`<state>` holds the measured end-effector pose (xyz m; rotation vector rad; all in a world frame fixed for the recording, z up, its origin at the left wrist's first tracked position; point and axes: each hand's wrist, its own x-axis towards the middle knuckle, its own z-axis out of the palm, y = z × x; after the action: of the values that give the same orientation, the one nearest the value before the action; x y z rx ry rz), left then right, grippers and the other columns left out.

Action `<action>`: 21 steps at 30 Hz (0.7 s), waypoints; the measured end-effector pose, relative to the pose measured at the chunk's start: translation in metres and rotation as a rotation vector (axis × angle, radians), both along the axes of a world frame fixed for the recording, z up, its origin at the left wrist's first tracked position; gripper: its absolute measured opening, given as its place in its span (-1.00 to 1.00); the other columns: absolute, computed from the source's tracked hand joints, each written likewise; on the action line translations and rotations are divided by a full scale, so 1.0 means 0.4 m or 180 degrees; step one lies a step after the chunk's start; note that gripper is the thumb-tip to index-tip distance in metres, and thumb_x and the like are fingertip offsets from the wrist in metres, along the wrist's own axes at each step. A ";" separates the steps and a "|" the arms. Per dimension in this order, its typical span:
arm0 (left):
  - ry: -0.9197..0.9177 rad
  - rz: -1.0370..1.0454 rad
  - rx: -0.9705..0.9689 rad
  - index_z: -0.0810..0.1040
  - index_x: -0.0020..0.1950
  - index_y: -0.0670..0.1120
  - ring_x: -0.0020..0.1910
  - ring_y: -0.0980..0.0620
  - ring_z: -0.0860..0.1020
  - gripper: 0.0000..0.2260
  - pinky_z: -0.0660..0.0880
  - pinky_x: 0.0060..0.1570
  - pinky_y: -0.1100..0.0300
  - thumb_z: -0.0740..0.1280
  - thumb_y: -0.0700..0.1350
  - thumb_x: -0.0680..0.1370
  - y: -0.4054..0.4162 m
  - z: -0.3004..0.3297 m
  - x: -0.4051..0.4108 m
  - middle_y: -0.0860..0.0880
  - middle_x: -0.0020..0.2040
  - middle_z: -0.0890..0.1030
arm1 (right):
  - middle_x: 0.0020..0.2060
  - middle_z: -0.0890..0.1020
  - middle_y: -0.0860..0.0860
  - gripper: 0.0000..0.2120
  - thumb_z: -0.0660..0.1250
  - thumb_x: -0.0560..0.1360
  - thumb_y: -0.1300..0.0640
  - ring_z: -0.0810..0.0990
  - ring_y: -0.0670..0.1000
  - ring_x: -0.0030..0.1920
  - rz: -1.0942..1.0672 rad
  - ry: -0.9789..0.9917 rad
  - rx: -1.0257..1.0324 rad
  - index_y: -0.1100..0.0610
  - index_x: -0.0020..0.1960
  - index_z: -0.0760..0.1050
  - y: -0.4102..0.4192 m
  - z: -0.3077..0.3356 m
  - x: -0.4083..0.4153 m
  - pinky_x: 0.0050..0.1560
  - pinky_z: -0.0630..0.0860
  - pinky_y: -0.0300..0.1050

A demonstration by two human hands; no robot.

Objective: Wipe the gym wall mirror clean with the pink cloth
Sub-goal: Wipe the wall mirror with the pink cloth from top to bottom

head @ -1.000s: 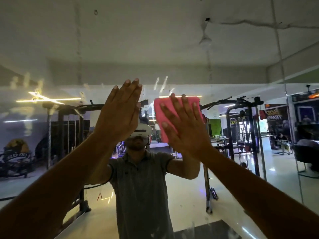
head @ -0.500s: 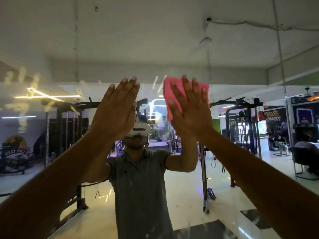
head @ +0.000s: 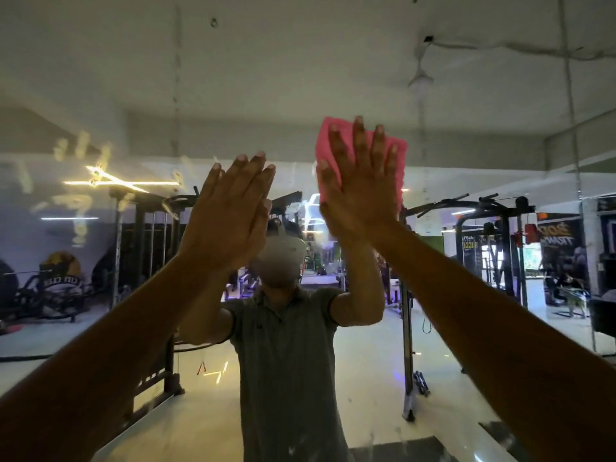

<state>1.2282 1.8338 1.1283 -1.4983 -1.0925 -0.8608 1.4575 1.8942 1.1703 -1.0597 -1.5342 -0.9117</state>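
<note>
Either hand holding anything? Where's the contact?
Right hand presses the pink cloth flat on the mirror, fingers spread across its middle. Left hand holds nothing.

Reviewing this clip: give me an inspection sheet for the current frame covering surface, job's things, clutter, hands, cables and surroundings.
Surface: the mirror shows pale smears at upper left and specks near the bottom edge.
Job's things: the pink cloth lies flat against the glass, above head height.
Clutter: nothing seen.
Hands: the right hand presses the cloth with straight, spread fingers; the left hand is flat, fingers straight, at the glass, holding nothing.
Cables: nothing seen on the glass; a thin dark cable lies on the reflected floor at left.
Surroundings: reflected gym racks, ceiling fan, strip lights and glossy floor.
</note>
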 end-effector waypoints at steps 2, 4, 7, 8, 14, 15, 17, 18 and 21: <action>-0.0023 0.0025 -0.0010 0.20 0.74 -0.14 0.75 -0.15 0.11 -0.43 -0.02 0.72 -0.21 0.00 0.07 0.76 0.000 -0.001 -0.004 -0.13 0.75 0.17 | 0.78 -0.17 0.16 -0.30 -0.17 0.75 -0.32 -0.17 0.31 0.76 -0.0047 -0.0399 0.0122 -0.07 0.80 -0.18 -0.006 -0.060 -0.063 0.72 -0.16 0.41; -0.0005 0.0047 -0.0043 0.18 0.75 -0.15 0.75 -0.15 0.09 -0.43 -0.05 0.72 -0.18 -0.01 0.07 0.77 0.001 -0.002 -0.009 -0.14 0.75 0.16 | 0.78 -0.17 0.13 -0.32 -0.10 0.77 -0.30 -0.20 0.27 0.77 0.0097 -0.0906 0.0136 -0.06 0.80 -0.13 0.001 -0.174 -0.057 0.71 -0.14 0.42; 0.0084 0.0136 -0.0104 0.16 0.75 -0.16 0.76 -0.14 0.07 -0.42 -0.08 0.73 -0.16 -0.06 0.07 0.77 0.001 0.002 -0.028 -0.15 0.76 0.14 | 0.79 -0.13 0.12 -0.32 -0.14 0.77 -0.30 -0.18 0.25 0.77 0.0167 -0.1021 0.0085 -0.04 0.81 -0.08 0.018 -0.209 0.034 0.70 -0.07 0.44; 0.0111 0.0162 -0.0097 0.16 0.75 -0.17 0.75 -0.14 0.07 -0.41 -0.08 0.73 -0.16 -0.07 0.08 0.76 -0.001 0.002 -0.037 -0.15 0.76 0.14 | 0.79 -0.12 0.13 -0.31 -0.19 0.76 -0.32 -0.16 0.27 0.77 0.0096 -0.0853 0.0084 -0.04 0.81 -0.07 0.022 -0.169 0.050 0.70 -0.07 0.46; 0.0072 0.0014 0.0043 0.20 0.74 -0.18 0.75 -0.14 0.11 -0.44 -0.03 0.73 -0.19 -0.02 0.04 0.77 -0.007 -0.003 -0.058 -0.15 0.75 0.18 | 0.78 -0.13 0.17 -0.30 -0.18 0.74 -0.32 -0.15 0.32 0.76 -0.0059 -0.0314 0.0109 -0.06 0.80 -0.12 -0.030 -0.033 -0.097 0.73 -0.24 0.38; 0.0055 0.0009 0.0020 0.20 0.74 -0.18 0.75 -0.13 0.10 -0.44 -0.03 0.73 -0.19 -0.03 0.04 0.78 -0.007 -0.001 -0.057 -0.15 0.75 0.17 | 0.78 -0.13 0.17 -0.30 -0.16 0.76 -0.32 -0.16 0.31 0.76 -0.0053 -0.0617 0.0193 -0.05 0.81 -0.10 -0.024 -0.080 -0.099 0.73 -0.18 0.41; 0.0090 0.0011 -0.0018 0.20 0.74 -0.19 0.75 -0.15 0.11 -0.43 -0.01 0.72 -0.21 -0.05 0.05 0.77 -0.005 0.003 -0.058 -0.17 0.75 0.18 | 0.78 -0.12 0.16 -0.31 -0.07 0.77 -0.30 -0.17 0.29 0.77 0.0049 -0.1064 0.0197 -0.02 0.81 -0.06 -0.002 -0.181 -0.050 0.70 -0.09 0.45; 0.0124 0.0009 -0.0019 0.21 0.73 -0.20 0.74 -0.17 0.13 -0.42 0.00 0.72 -0.22 -0.06 0.06 0.77 -0.003 0.003 -0.061 -0.19 0.74 0.19 | 0.78 -0.11 0.16 -0.31 -0.04 0.77 -0.29 -0.16 0.28 0.77 0.0078 -0.1095 0.0182 -0.01 0.80 -0.04 0.009 -0.193 -0.015 0.69 -0.07 0.47; 0.0169 -0.0004 0.0013 0.23 0.72 -0.21 0.73 -0.19 0.15 -0.43 0.00 0.71 -0.23 -0.04 0.04 0.77 0.002 0.004 -0.067 -0.19 0.73 0.21 | 0.78 -0.05 0.19 -0.28 -0.12 0.74 -0.34 -0.09 0.35 0.76 -0.0046 -0.0391 0.0158 -0.03 0.80 -0.01 0.019 -0.068 0.034 0.69 -0.07 0.51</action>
<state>1.2014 1.8345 1.1301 -1.5102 -1.0505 -0.8193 1.4713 1.9020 1.1431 -0.9961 -1.5979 -1.0359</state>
